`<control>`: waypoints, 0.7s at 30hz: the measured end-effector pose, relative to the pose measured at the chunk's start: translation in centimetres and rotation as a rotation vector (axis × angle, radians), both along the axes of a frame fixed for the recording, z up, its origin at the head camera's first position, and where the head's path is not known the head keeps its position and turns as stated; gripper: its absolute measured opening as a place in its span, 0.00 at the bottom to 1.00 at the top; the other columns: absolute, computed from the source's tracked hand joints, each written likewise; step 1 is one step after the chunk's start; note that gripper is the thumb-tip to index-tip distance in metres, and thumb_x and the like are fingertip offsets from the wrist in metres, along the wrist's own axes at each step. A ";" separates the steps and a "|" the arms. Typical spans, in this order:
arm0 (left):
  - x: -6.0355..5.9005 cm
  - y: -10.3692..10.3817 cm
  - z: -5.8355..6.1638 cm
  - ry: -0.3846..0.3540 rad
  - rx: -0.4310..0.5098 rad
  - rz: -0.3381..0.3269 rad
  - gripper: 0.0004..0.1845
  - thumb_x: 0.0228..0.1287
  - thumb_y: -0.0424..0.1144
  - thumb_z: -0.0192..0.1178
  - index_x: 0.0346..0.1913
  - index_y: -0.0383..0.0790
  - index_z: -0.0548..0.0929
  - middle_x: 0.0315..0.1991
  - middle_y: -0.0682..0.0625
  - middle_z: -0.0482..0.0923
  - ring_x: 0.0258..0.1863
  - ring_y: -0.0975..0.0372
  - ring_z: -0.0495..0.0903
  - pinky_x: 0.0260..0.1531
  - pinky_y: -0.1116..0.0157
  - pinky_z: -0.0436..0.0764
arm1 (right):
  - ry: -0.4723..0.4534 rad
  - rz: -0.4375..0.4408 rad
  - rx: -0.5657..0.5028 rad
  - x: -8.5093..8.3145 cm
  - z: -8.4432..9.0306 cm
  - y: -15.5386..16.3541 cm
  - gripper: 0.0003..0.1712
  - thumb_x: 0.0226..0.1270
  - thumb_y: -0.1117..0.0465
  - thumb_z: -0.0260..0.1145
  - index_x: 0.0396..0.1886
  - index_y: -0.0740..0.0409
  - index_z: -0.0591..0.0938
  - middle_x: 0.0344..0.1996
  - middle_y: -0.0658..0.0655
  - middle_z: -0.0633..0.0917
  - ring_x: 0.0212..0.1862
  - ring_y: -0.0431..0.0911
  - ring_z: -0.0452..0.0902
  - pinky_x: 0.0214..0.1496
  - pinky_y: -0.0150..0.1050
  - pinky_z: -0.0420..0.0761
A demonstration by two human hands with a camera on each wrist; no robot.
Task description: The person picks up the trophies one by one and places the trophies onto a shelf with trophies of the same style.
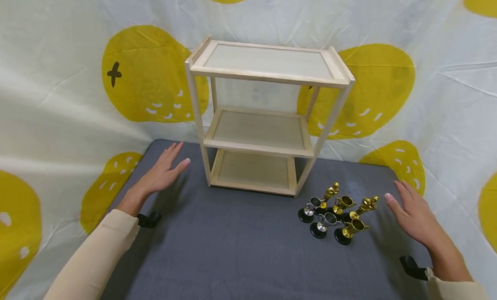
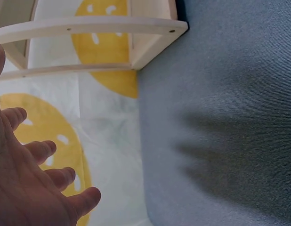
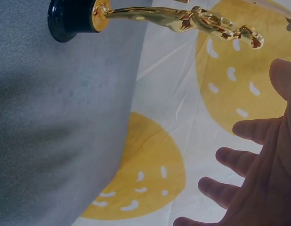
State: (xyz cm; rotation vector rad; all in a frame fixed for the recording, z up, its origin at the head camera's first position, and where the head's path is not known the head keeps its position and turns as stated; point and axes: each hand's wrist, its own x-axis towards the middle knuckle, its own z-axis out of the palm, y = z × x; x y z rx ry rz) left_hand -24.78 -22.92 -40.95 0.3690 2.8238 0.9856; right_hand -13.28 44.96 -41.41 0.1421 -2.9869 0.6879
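Observation:
My left hand (image 1: 161, 172) hovers over the left part of the table with its fingers straight, to the left of a small wooden shelf rack (image 1: 258, 150). To the right, my right hand (image 1: 413, 211) is held with fingers extended, beside a cluster of small trophies. The nearest to it is a gold figure statuette (image 1: 366, 205) on a black base. Another gold figure statuette (image 1: 331, 191) stands at the back of the cluster. Gold cups (image 1: 355, 226) and silver cups (image 1: 328, 221) on black bases stand among them. Both hands hold nothing.
A grey cloth covers the table (image 1: 233, 239). The rack has three tiers with pale panels and stands at the table's back edge. Behind and at both sides hangs a white curtain (image 1: 256, 15) with yellow fruit shapes. A black wrist strap mount (image 1: 149, 219) shows at the left wrist.

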 end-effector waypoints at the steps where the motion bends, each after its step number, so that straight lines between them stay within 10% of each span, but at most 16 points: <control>1: -0.1 0.0 -0.1 0.000 0.001 0.000 0.44 0.81 0.64 0.45 0.86 0.51 0.38 0.87 0.41 0.29 0.85 0.38 0.28 0.77 0.27 0.38 | -0.001 -0.001 0.000 0.0 -0.1 0.1 0.40 0.87 0.51 0.44 0.82 0.74 0.45 0.78 0.85 0.45 0.76 0.84 0.39 0.77 0.79 0.33; 21: -1.4 0.6 -2.6 -0.061 0.164 0.028 0.42 0.80 0.65 0.45 0.86 0.56 0.41 0.87 0.42 0.40 0.85 0.41 0.45 0.80 0.34 0.51 | -0.104 -0.004 -0.014 0.6 -3.4 0.6 0.41 0.87 0.50 0.48 0.76 0.83 0.52 0.72 0.91 0.53 0.73 0.85 0.46 0.75 0.81 0.42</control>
